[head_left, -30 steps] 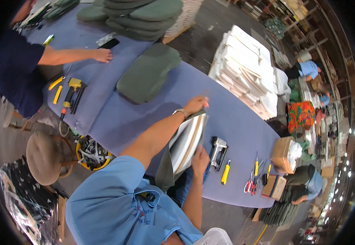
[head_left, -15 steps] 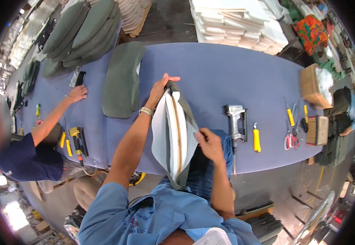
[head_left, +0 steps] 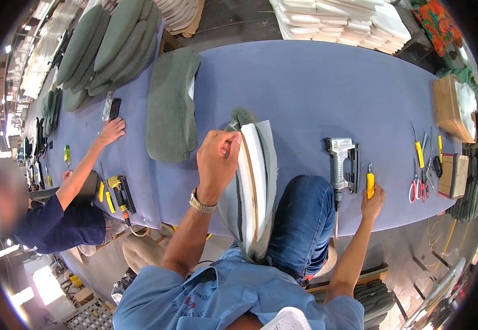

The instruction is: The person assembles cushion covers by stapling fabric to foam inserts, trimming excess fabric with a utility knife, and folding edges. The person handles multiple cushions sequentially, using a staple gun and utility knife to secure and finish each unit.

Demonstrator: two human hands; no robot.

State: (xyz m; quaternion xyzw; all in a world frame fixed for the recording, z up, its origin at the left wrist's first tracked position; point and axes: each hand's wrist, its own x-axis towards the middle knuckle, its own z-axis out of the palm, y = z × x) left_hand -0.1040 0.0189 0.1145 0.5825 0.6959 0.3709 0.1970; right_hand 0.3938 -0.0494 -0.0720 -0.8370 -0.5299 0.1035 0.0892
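Observation:
My left hand (head_left: 218, 158) grips the top edge of a padded panel (head_left: 254, 187) of white foam on a board, wrapped in grey-green fabric. The panel stands on edge against my raised knee (head_left: 303, 214) at the near edge of the blue table (head_left: 305, 88). Reaching out to the right, my right hand (head_left: 372, 201) has its fingers on a yellow utility knife (head_left: 370, 184) lying on the table. A silver pneumatic staple gun (head_left: 340, 162) lies between the panel and the knife.
A finished grey-green pad (head_left: 171, 104) lies on the table to the left. Another person (head_left: 52, 214) sits at the left with a hand (head_left: 112, 131) on the table near a phone (head_left: 114, 108). Scissors (head_left: 415, 187), cutters and a cardboard box (head_left: 454, 107) are at the right. White foam stacks (head_left: 338, 19) are behind.
My right hand left the panel's side and reached right to the yellow knife. My left hand shifted down onto the panel's top edge. The view swung further left.

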